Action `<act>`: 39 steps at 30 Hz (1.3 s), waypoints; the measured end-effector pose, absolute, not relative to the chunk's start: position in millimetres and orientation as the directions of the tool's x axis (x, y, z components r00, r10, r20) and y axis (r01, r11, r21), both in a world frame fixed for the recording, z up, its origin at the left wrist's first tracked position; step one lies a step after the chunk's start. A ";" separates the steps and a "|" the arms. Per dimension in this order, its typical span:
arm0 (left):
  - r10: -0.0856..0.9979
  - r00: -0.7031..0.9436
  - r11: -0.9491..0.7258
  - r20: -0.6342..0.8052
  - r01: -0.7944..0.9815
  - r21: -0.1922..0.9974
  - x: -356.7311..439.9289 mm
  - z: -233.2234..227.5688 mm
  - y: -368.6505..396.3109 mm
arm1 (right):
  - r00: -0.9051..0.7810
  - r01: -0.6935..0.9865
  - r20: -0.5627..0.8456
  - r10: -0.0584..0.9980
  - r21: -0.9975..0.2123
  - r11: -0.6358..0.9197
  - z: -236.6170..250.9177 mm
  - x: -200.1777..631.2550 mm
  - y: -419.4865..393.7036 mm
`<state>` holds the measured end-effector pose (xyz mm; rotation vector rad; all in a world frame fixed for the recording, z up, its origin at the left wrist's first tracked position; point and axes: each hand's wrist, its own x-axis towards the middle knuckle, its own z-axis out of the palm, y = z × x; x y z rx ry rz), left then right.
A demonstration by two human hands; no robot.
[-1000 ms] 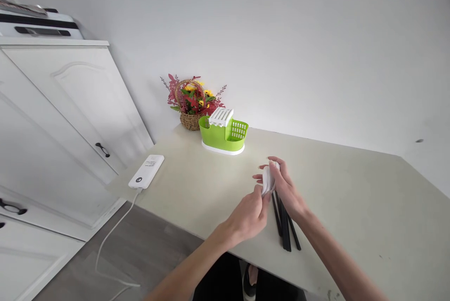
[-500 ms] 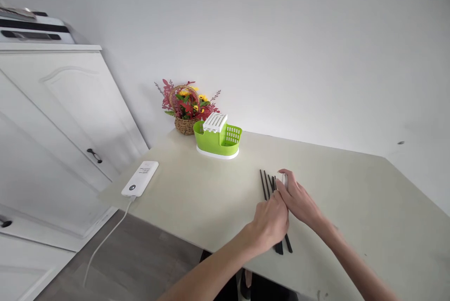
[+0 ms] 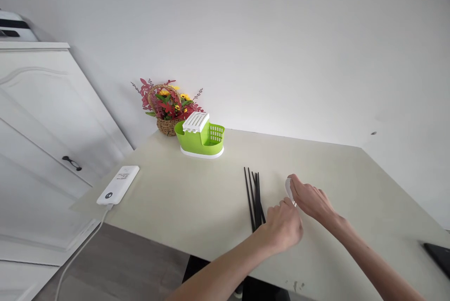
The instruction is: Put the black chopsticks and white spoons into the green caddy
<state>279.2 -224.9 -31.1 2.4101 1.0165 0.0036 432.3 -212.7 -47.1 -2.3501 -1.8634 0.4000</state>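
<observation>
Both of my hands are over the right half of the table, close together. My left hand (image 3: 284,225) is closed in a fist around the lower part of a white spoon (image 3: 289,190). My right hand (image 3: 311,200) is closed on the spoon's rounded upper end, and its fingers hide part of it. Just left of my hands, several black chopsticks (image 3: 257,195) lie on the table in a loose bunch. My left wrist and forearm cover their near ends.
A green plastic basket caddy (image 3: 198,146) with a white slatted top stands farther back. Behind it is a wicker basket of flowers (image 3: 167,126). A white power bank (image 3: 118,185) with a cable lies at the table's left. A dark flat object (image 3: 438,255) sits at the right edge.
My hands have moved right, off the chopsticks, with the white spoon between them. More of the spoon and chopsticks shows. The whole view has turned slightly right.
</observation>
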 end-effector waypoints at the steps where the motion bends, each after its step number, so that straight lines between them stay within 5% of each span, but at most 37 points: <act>1: 0.665 0.719 -0.587 -0.204 0.671 0.453 279.0 -31.3 -225.1 | 0.202 0.938 -0.141 0.969 -0.256 -0.233 -49.4 432.3 -211.9; 20: 0.636 0.742 -0.673 -0.214 0.668 0.318 278.7 -32.0 -211.3 | 0.187 0.926 -0.162 0.969 -0.301 -0.229 -69.6 429.7 -199.6; 39: 0.723 0.651 -0.584 -0.231 0.755 0.297 275.5 -30.0 -214.5 | 0.260 0.896 -0.192 0.946 -0.318 -0.311 -73.4 443.9 -205.9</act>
